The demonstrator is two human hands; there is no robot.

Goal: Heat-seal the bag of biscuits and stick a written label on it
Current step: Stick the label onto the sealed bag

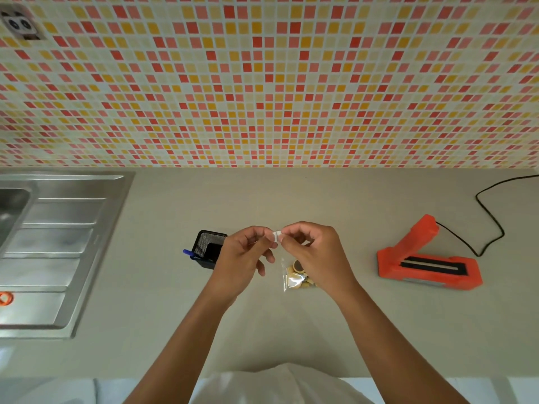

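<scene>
A small white label (276,235) is pinched between the fingertips of both hands, held above the counter. My left hand (244,259) pinches its left edge and my right hand (313,252) its right edge. Under my right hand a clear plastic bag of biscuits (294,277) lies flat on the counter, partly hidden by that hand. To the right sits the orange heat sealer (427,262) with its arm raised and its sealing strip showing.
A black mesh pen holder (207,248) with a blue pen (189,253) stands just left of my left hand. The sealer's black cable (490,217) loops away at the right. A steel sink drainer (52,246) fills the left. The tiled wall (268,83) rises behind.
</scene>
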